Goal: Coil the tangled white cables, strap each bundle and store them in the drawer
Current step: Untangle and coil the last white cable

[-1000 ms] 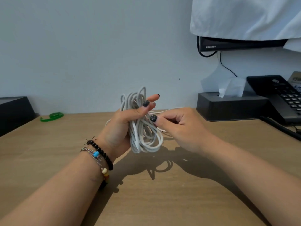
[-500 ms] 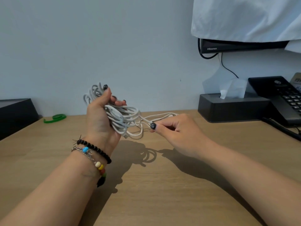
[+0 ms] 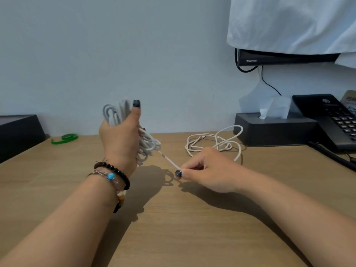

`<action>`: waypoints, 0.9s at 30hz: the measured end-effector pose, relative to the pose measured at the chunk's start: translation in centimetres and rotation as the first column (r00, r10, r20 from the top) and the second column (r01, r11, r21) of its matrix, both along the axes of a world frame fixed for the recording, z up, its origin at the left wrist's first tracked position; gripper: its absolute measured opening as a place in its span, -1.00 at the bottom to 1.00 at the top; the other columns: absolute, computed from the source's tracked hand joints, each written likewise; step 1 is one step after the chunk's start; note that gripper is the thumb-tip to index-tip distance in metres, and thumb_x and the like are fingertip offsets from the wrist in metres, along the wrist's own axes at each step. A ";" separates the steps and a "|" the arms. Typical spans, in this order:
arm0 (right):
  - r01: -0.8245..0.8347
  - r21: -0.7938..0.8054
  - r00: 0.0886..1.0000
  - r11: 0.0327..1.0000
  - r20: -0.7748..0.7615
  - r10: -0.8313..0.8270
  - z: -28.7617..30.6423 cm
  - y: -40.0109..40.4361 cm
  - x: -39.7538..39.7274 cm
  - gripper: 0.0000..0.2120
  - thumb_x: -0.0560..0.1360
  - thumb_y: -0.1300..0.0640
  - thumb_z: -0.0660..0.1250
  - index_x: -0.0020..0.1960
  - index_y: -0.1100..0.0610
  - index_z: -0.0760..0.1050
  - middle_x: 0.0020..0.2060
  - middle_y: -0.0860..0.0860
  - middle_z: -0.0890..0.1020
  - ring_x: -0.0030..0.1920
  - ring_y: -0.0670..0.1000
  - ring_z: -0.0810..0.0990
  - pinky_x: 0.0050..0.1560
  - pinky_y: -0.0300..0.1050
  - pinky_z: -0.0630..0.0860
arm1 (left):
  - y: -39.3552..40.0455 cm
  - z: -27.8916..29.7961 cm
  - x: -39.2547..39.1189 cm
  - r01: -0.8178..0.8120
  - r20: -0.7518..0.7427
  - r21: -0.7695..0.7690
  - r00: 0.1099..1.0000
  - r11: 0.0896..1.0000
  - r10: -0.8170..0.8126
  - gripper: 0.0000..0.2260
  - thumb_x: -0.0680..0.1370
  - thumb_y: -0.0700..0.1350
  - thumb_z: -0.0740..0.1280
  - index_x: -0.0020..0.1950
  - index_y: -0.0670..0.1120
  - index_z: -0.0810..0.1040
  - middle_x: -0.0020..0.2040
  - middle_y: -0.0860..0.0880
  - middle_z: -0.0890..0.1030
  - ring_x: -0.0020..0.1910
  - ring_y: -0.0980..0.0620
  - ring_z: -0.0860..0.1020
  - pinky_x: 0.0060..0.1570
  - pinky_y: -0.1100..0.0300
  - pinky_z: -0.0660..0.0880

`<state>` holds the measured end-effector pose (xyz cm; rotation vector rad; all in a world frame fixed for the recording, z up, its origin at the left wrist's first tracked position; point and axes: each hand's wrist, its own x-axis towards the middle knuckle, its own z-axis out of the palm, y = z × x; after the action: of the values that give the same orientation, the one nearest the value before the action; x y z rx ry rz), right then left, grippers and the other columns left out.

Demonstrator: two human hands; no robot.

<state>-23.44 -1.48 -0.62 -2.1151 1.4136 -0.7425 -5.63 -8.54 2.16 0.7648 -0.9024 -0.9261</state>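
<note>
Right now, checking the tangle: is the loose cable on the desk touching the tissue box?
Cannot tell. In the head view the loose cable loops up against the tissue box, no clear gap.

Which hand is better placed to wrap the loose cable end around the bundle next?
The right hand: it already pinches the free cable end, while the left hand is fully occupied gripping the coiled white cable bundle.

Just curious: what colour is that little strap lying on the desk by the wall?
Bright green strap, seen in the head view.
</note>
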 end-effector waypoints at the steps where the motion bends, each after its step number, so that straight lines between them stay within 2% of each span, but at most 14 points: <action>1: -0.045 0.025 0.999 0.999 0.014 0.045 0.1 0.3 0.2 -0.76 0.57 0.08 0.33 -0.12 0.18 0.70 -0.49 -0.03 0.42 -0.46 -0.13 0.26 -0.43 -0.33 0.19 | 0.3 0.0 -0.3 -0.046 0.116 -0.059 0.992 0.997 0.053 -0.78 0.49 0.00 0.47 -0.19 -0.04 0.46 -0.36 -0.01 0.50 -0.39 -0.01 0.48 -0.31 0.09 0.54; 4: -0.120 0.053 0.990 0.991 0.080 0.116 0.5 0.7 0.4 -0.82 0.56 0.08 0.35 -0.05 0.10 0.72 -0.46 -0.08 0.52 -0.44 -0.15 0.31 -0.40 -0.29 0.25 | 1.1 -0.2 -1.0 -0.060 0.350 -0.211 0.927 0.976 0.133 -0.76 0.47 0.03 0.48 -0.18 -0.03 0.46 -0.32 -0.03 0.50 -0.32 -0.02 0.48 -0.30 0.03 0.55; 7: -0.189 0.061 0.977 0.980 0.108 0.181 0.6 0.8 0.3 -0.86 0.56 0.11 0.37 -0.04 0.04 0.72 -0.39 -0.02 0.59 -0.36 -0.09 0.36 -0.32 -0.17 0.28 | 1.7 -0.4 -1.3 0.001 0.496 -0.226 0.861 0.974 0.114 -0.73 0.43 0.08 0.49 -0.17 -0.03 0.46 -0.30 -0.03 0.52 -0.30 -0.01 0.49 -0.25 -0.05 0.56; 9: -0.232 0.073 0.968 0.970 0.114 0.223 0.8 1.0 0.0 -0.85 0.57 0.12 0.35 -0.03 0.04 0.71 -0.39 -0.07 0.60 -0.34 -0.11 0.40 -0.28 -0.23 0.33 | 2.2 -0.6 -1.6 0.079 0.579 -0.209 0.814 0.975 0.058 -0.68 0.35 0.17 0.47 -0.19 -0.03 0.47 -0.30 -0.05 0.53 -0.32 -0.01 0.50 -0.28 -0.02 0.56; 11: -0.263 0.091 0.954 0.961 0.170 0.245 1.1 1.0 -0.4 -0.83 0.59 0.15 0.32 -0.04 0.10 0.70 -0.48 -0.16 0.50 -0.40 -0.17 0.39 -0.31 -0.33 0.33 | 2.4 -0.8 -1.8 0.146 0.623 -0.180 0.782 0.973 -0.002 -0.62 0.30 0.23 0.43 -0.19 -0.06 0.48 -0.34 -0.05 0.51 -0.38 0.03 0.47 -0.38 0.08 0.51; 13: -0.280 0.096 0.925 0.955 0.292 0.242 1.2 0.8 -1.0 -0.82 0.58 0.17 0.32 -0.04 0.16 0.69 -0.52 -0.13 0.41 -0.44 -0.13 0.31 -0.37 -0.29 0.29 | 2.3 -0.7 -1.8 0.198 0.625 -0.140 0.778 0.970 -0.069 -0.57 0.28 0.25 0.42 -0.20 -0.09 0.47 -0.37 -0.07 0.49 -0.41 0.03 0.46 -0.42 0.17 0.48; 15: -0.305 0.104 0.877 0.947 0.418 0.237 1.4 0.5 -1.5 -0.84 0.56 0.18 0.32 -0.04 0.21 0.67 -0.50 -0.09 0.42 -0.45 -0.10 0.28 -0.41 -0.29 0.26 | 2.2 -0.7 -1.5 0.267 0.609 -0.071 0.774 0.961 -0.170 -0.55 0.27 0.25 0.41 -0.20 -0.13 0.47 -0.37 -0.09 0.49 -0.41 0.01 0.47 -0.38 0.14 0.50; 19: -0.370 0.110 0.747 0.922 0.626 0.225 1.7 0.0 -2.3 -0.89 0.47 0.24 0.36 -0.09 0.20 0.68 -0.39 0.01 0.54 -0.42 -0.11 0.41 -0.44 -0.33 0.33 | 2.4 -0.9 -1.4 0.433 0.624 0.081 0.680 0.898 -0.385 -0.54 0.25 0.23 0.40 -0.23 -0.17 0.48 -0.45 -0.04 0.52 -0.49 0.03 0.49 -0.42 0.18 0.51; 21: -0.377 0.094 0.666 0.922 0.719 0.199 1.9 -0.1 -2.8 -0.84 0.44 0.28 0.34 -0.12 0.14 0.69 -0.38 0.06 0.59 -0.41 -0.09 0.48 -0.43 -0.32 0.37 | 2.3 -1.2 -1.4 0.507 0.613 0.148 0.627 0.849 -0.481 -0.51 0.24 0.25 0.45 -0.21 -0.17 0.50 -0.42 -0.07 0.54 -0.45 -0.02 0.52 -0.38 0.14 0.53; 24: -0.376 0.057 0.594 0.925 0.780 0.194 2.2 -0.2 -3.1 -0.86 0.42 0.27 0.35 -0.07 0.15 0.66 -0.35 0.12 0.63 -0.44 -0.07 0.46 -0.44 -0.31 0.39 | 1.9 -1.6 -1.1 0.625 0.528 0.215 0.572 0.750 -0.628 -0.31 0.13 0.32 0.58 -0.07 -0.20 0.52 -0.31 -0.14 0.56 -0.38 -0.07 0.57 -0.29 0.09 0.59; 27: -0.314 0.042 0.599 0.949 0.783 0.164 2.2 -0.2 -3.2 -0.87 0.44 0.28 0.33 -0.06 0.16 0.62 -0.34 0.13 0.65 -0.46 -0.07 0.42 -0.45 -0.31 0.38 | 1.8 -1.4 -0.9 0.661 0.511 0.230 0.542 0.714 -0.667 -0.21 0.02 0.23 0.66 0.02 -0.23 0.54 -0.27 -0.14 0.58 -0.34 -0.05 0.59 -0.26 0.11 0.61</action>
<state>-26.61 -1.70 1.62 -1.4751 0.6569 -1.1743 -6.57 -6.75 0.78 0.7135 -1.8126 -1.4073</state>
